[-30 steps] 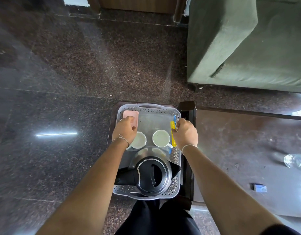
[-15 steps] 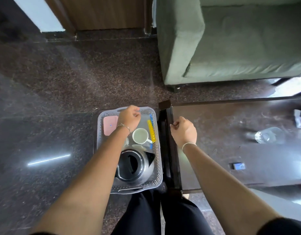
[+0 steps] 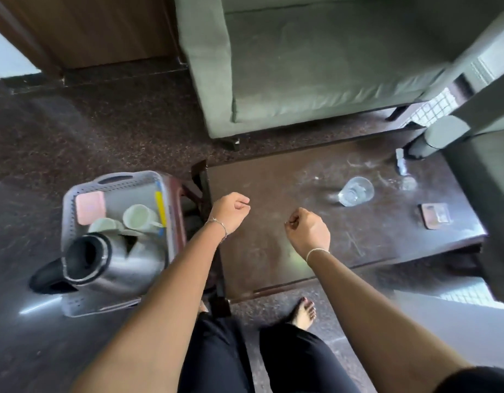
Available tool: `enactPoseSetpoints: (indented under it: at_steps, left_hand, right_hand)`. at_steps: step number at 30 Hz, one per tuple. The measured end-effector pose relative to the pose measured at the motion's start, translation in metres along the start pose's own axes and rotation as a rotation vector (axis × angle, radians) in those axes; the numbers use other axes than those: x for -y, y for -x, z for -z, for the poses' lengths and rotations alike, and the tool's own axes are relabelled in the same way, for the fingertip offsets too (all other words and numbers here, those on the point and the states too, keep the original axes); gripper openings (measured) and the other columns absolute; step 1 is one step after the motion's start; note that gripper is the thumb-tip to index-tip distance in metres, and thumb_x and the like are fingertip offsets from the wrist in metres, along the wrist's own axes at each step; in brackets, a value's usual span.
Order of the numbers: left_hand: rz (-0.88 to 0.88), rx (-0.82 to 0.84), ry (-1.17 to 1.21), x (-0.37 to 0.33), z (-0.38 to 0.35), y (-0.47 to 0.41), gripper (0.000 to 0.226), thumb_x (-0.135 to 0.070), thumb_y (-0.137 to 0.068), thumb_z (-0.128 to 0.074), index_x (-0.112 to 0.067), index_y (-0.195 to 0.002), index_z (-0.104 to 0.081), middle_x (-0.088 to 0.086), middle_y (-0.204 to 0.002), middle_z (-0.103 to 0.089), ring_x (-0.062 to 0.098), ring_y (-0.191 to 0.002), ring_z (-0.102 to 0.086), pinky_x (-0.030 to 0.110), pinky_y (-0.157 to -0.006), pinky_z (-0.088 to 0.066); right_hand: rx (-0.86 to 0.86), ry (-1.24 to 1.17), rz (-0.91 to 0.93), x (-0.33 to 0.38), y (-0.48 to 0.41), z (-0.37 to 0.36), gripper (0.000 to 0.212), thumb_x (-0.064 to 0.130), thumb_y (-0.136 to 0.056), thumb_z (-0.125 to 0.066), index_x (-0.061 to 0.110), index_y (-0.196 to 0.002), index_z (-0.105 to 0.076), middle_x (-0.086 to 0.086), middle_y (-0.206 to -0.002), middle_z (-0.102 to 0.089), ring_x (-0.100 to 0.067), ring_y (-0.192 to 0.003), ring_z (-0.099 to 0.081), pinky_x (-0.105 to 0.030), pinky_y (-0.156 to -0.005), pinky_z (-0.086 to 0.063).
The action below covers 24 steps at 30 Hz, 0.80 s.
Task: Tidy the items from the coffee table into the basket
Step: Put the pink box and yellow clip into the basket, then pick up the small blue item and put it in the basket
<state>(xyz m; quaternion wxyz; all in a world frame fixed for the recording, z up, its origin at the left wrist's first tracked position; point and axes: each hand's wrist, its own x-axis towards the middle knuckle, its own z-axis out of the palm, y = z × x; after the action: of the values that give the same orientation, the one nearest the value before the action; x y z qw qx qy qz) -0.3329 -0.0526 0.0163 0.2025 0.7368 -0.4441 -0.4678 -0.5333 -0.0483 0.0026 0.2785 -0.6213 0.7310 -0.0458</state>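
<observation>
A reach from basket to table is judged to be the step in hand. One sofa (image 3: 316, 66) is seen across the upper right of the frame, and below it one table (image 3: 273, 251) fills the centre right. One basket (image 3: 123, 177) is set at centre left, just beside the table's left end, and one kettle (image 3: 108, 262) is seen tilted in its lower part. Two hands are held above the table's left part: the left hand (image 3: 231, 208) at frame centre, the right hand (image 3: 307, 228) just right of it, each with fingers curled into the palm and nothing seen in it. One glass (image 3: 355, 191) is left on the table at right of centre. Two cups (image 3: 140, 217) are lodged in the basket above the kettle, with one pink pad (image 3: 90, 207) in its upper left corner. One flat dark item (image 3: 433, 215) lies lower right of the glass. One yellow stick (image 3: 160, 205) is laid along the basket's right wall. One small pale thing (image 3: 400, 163), too blurred to be named, is seen at the table's upper right. Three items are thus counted on the table. The next move is judged to call for the right hand to be opened, carried to the glass, the nearest item, and closed round its wall.
</observation>
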Motion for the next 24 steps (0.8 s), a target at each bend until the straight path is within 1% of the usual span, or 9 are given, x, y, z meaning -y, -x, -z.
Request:
enactPoseSetpoints:
  at_steps: [4,6,8,11,15,17,19,22,24]
  left_hand:
    - [0.081,0.047,-0.015,-0.014,-0.079,0.021,0.014,-0.019,-0.086,-0.062,-0.022,-0.099,-0.066,0.001,-0.092,-0.073,0.019,-0.087,-0.067,0.023,-0.074,-0.046]
    - [0.119,0.071,-0.008,-0.020,-0.110,0.029,0.015,-0.019,-0.087,-0.062,-0.022,-0.101,-0.066,0.003,-0.096,-0.073,0.021,-0.091,-0.068,0.027,-0.079,-0.050]
    - [0.148,0.083,0.003,-0.026,-0.136,0.033,0.017,-0.020,-0.087,-0.062,-0.020,-0.104,-0.066,0.006,-0.099,-0.073,0.023,-0.095,-0.068,0.034,-0.086,-0.053]
    - [0.189,0.106,0.032,-0.030,-0.165,0.035,0.018,-0.019,-0.088,-0.062,-0.018,-0.106,-0.064,0.008,-0.103,-0.072,0.025,-0.094,-0.068,0.039,-0.088,-0.054]
    - [0.253,0.099,0.085,-0.019,-0.192,0.028,0.022,-0.019,-0.088,-0.063,-0.016,-0.110,-0.064,0.009,-0.109,-0.070,0.024,-0.097,-0.067,0.040,-0.091,-0.053]
    - [0.289,0.101,0.126,-0.011,-0.202,0.023,0.028,-0.022,-0.086,-0.067,-0.016,-0.113,-0.063,0.006,-0.114,-0.068,0.020,-0.101,-0.065,0.040,-0.095,-0.051]
    - [0.327,0.099,0.149,-0.003,-0.211,0.018,0.034,-0.022,-0.084,-0.069,-0.016,-0.116,-0.062,0.005,-0.117,-0.066,0.018,-0.107,-0.063,0.039,-0.099,-0.049]
    - [0.342,0.106,0.136,0.008,-0.223,0.010,0.037,-0.017,-0.082,-0.069,-0.017,-0.119,-0.061,0.004,-0.122,-0.065,0.017,-0.111,-0.060,0.040,-0.100,-0.048]
    - [0.348,0.109,0.130,0.015,-0.228,0.005,0.039,-0.014,-0.082,-0.067,-0.017,-0.120,-0.060,0.004,-0.123,-0.064,0.017,-0.112,-0.059,0.041,-0.101,-0.048]
  right_hand:
    - [0.076,0.027,-0.006,-0.076,-0.002,0.022,0.008,0.028,-0.082,-0.062,0.023,-0.087,-0.062,-0.001,-0.096,-0.068,-0.026,-0.090,-0.064,-0.030,-0.072,-0.048]
    - [0.098,0.022,-0.030,-0.109,-0.003,0.031,0.009,0.027,-0.081,-0.063,0.023,-0.088,-0.062,-0.001,-0.097,-0.067,-0.026,-0.090,-0.063,-0.029,-0.071,-0.046]
    - [0.113,0.031,-0.048,-0.137,-0.004,0.037,0.010,0.025,-0.081,-0.063,0.023,-0.090,-0.062,0.000,-0.097,-0.067,-0.025,-0.089,-0.063,-0.029,-0.070,-0.046]
    - [0.190,0.018,-0.053,-0.170,-0.011,0.036,0.017,0.023,-0.079,-0.066,0.020,-0.096,-0.063,-0.001,-0.099,-0.068,-0.025,-0.092,-0.063,-0.030,-0.073,-0.048]
    - [0.284,0.005,-0.014,-0.192,-0.030,0.017,0.027,0.019,-0.079,-0.068,0.016,-0.105,-0.066,-0.006,-0.108,-0.067,-0.027,-0.101,-0.062,-0.032,-0.083,-0.049]
    - [0.304,0.052,0.063,-0.194,-0.040,0.003,0.030,0.019,-0.081,-0.068,0.013,-0.111,-0.065,-0.009,-0.111,-0.064,-0.030,-0.105,-0.060,-0.034,-0.087,-0.049]
    - [0.323,0.092,0.138,-0.193,-0.047,-0.012,0.035,0.014,-0.084,-0.066,0.011,-0.119,-0.062,-0.010,-0.118,-0.060,-0.033,-0.111,-0.056,-0.038,-0.093,-0.049]
    - [0.349,0.114,0.205,-0.193,-0.054,-0.038,0.045,0.002,-0.083,-0.057,0.011,-0.128,-0.054,-0.010,-0.132,-0.050,-0.034,-0.119,-0.049,-0.041,-0.095,-0.047]
    - [0.390,0.210,0.268,-0.193,-0.057,-0.054,0.049,-0.003,-0.085,-0.051,0.011,-0.131,-0.048,-0.013,-0.136,-0.042,-0.035,-0.122,-0.044,-0.044,-0.096,-0.047]
